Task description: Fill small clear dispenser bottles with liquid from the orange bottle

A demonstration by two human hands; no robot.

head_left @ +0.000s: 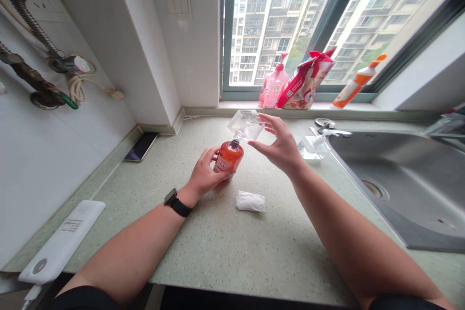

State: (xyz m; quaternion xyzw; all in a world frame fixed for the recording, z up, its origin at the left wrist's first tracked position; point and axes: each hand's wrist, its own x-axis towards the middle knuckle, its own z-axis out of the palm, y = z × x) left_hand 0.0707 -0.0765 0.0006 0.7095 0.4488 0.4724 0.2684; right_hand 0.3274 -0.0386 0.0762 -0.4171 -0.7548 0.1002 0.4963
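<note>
My left hand is wrapped round an amber-orange bottle with a pale label, standing slightly tilted on the counter. Over its dark neck a clear, square-sided bottle is tipped upside down, its narrow mouth meeting the neck. My right hand grips the clear bottle's right side between thumb and fingers. Just in front of the amber bottle lies a folded white tissue. A white pump head sits at a clear, blocky container right of my right hand, beside the sink.
A steel sink takes up the right side. On the windowsill stand a pink pump bottle, a red bag and an orange-white bottle. A phone and a white power bank lie along the left wall.
</note>
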